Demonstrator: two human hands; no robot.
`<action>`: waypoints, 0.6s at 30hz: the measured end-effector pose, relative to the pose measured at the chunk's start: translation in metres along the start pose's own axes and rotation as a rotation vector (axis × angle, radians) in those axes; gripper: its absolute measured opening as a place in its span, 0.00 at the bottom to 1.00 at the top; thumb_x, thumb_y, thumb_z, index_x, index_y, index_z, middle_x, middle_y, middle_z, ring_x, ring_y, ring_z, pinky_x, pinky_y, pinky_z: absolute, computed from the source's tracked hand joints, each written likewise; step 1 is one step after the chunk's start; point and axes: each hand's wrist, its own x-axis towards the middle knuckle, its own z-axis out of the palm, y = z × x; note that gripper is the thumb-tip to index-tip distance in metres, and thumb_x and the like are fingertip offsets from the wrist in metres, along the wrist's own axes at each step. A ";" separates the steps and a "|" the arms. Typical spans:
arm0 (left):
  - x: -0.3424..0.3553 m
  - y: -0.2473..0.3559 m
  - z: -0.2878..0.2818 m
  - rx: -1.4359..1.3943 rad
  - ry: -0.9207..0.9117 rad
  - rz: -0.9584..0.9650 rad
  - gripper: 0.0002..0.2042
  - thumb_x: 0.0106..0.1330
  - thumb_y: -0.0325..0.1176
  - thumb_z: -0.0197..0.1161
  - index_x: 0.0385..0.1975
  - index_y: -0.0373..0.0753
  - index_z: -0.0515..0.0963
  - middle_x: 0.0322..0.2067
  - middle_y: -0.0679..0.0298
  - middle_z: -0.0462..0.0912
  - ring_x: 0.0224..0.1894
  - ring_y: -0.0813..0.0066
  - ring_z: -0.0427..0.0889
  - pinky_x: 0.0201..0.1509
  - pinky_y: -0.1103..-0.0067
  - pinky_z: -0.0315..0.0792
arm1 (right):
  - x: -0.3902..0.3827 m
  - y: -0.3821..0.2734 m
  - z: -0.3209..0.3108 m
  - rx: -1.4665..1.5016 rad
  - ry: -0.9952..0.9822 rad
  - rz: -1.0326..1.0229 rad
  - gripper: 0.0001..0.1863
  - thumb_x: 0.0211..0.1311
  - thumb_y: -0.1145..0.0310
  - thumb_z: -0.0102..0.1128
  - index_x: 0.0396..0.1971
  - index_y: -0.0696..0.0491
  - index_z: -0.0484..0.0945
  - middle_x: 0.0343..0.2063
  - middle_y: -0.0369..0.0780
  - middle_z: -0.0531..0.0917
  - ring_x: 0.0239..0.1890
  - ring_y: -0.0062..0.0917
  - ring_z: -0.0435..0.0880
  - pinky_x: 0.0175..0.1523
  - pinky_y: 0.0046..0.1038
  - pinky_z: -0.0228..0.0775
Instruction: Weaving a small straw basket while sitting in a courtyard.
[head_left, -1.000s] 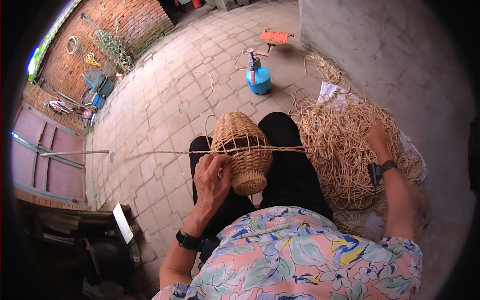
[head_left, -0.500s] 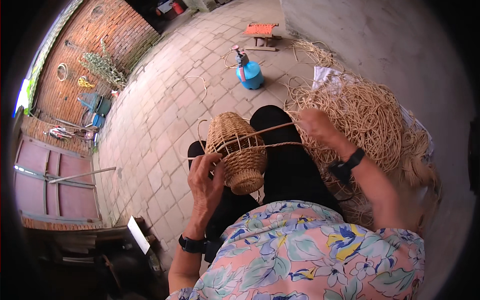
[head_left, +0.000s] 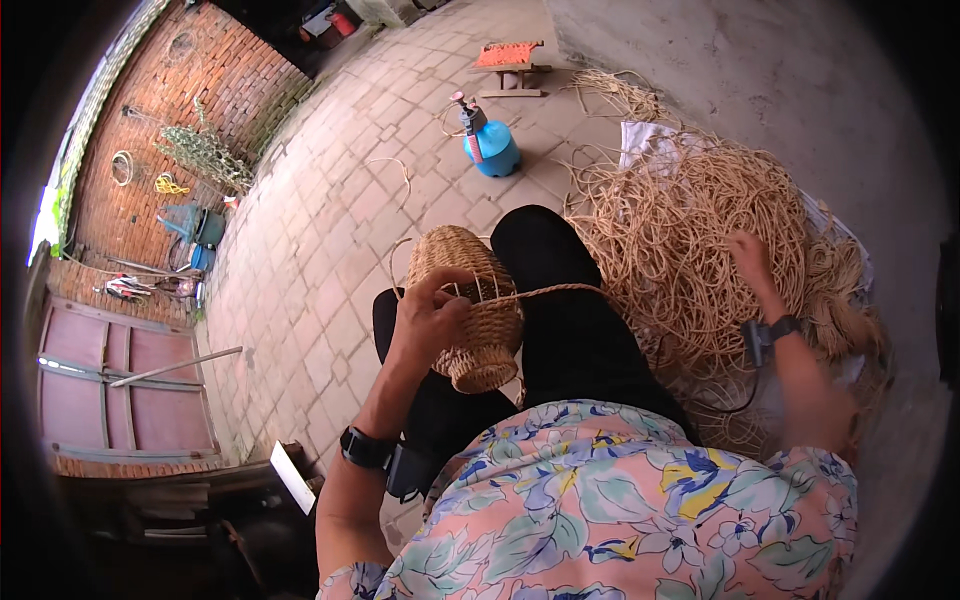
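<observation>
A woven tan basket [head_left: 485,335] lies across my lap on black-trousered thighs, its narrower rimmed end toward me, with an open band of upright strands. My left hand [head_left: 435,315] grips the basket at that band, fingers bent over it. A twisted cord [head_left: 560,287] runs from the basket rightward toward a big tangled pile of straw-coloured cord [head_left: 680,220]. My right hand [head_left: 752,262] is out over the pile with curled fingers; what they hold is too small to make out.
A blue pump sprayer [head_left: 492,148] stands on the paving ahead, before a low orange-topped stool [head_left: 510,60]. A grey wall [head_left: 820,120] bounds the right. At left are a brick wall [head_left: 230,70], pink metal door [head_left: 160,380] and white board [head_left: 292,475].
My right hand came in toward the basket with a strand, then moved back out over the pile. My left hand has shifted slightly up the basket, fingers now over the open band.
</observation>
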 end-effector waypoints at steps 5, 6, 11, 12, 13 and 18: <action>-0.002 -0.018 -0.001 -0.211 0.150 -0.085 0.10 0.61 0.24 0.58 0.42 0.41 0.76 0.22 0.69 0.75 0.19 0.86 0.71 0.21 0.88 0.67 | 0.004 -0.218 0.042 0.463 -0.192 -0.297 0.07 0.63 0.69 0.59 0.32 0.58 0.78 0.22 0.36 0.78 0.25 0.19 0.75 0.32 0.25 0.69; -0.003 -0.021 -0.005 -0.312 0.240 -0.059 0.08 0.62 0.23 0.57 0.40 0.41 0.76 0.22 0.69 0.76 0.18 0.86 0.71 0.20 0.88 0.67 | 0.000 -0.251 0.043 0.537 -0.196 -0.425 0.06 0.63 0.70 0.59 0.32 0.58 0.78 0.23 0.36 0.79 0.26 0.18 0.76 0.32 0.24 0.70; -0.011 -0.031 -0.015 -0.600 0.445 -0.080 0.05 0.63 0.23 0.57 0.36 0.41 0.73 0.23 0.71 0.76 0.17 0.90 0.70 0.19 0.90 0.66 | -0.022 -0.347 0.043 0.863 -0.631 -0.258 0.10 0.63 0.68 0.60 0.34 0.60 0.77 0.24 0.38 0.80 0.28 0.17 0.79 0.34 0.23 0.71; -0.013 -0.033 -0.013 -0.613 0.433 -0.036 0.05 0.63 0.23 0.57 0.36 0.41 0.73 0.23 0.71 0.76 0.17 0.90 0.70 0.19 0.90 0.66 | -0.026 -0.354 0.045 0.883 -0.613 -0.307 0.10 0.63 0.68 0.60 0.34 0.60 0.77 0.24 0.38 0.80 0.28 0.17 0.79 0.34 0.23 0.71; -0.013 -0.033 -0.010 -0.642 0.448 -0.001 0.06 0.63 0.24 0.58 0.36 0.43 0.73 0.22 0.73 0.75 0.17 0.90 0.68 0.18 0.91 0.63 | -0.029 -0.359 0.048 0.824 -0.614 -0.343 0.10 0.63 0.67 0.60 0.34 0.60 0.77 0.24 0.39 0.80 0.28 0.17 0.79 0.34 0.24 0.71; -0.018 -0.046 0.009 -0.680 0.457 0.104 0.06 0.63 0.23 0.59 0.36 0.43 0.72 0.23 0.75 0.74 0.17 0.90 0.69 0.18 0.91 0.64 | -0.040 -0.361 0.060 0.596 -0.637 -0.400 0.10 0.59 0.68 0.62 0.29 0.59 0.74 0.21 0.43 0.80 0.25 0.25 0.81 0.31 0.28 0.71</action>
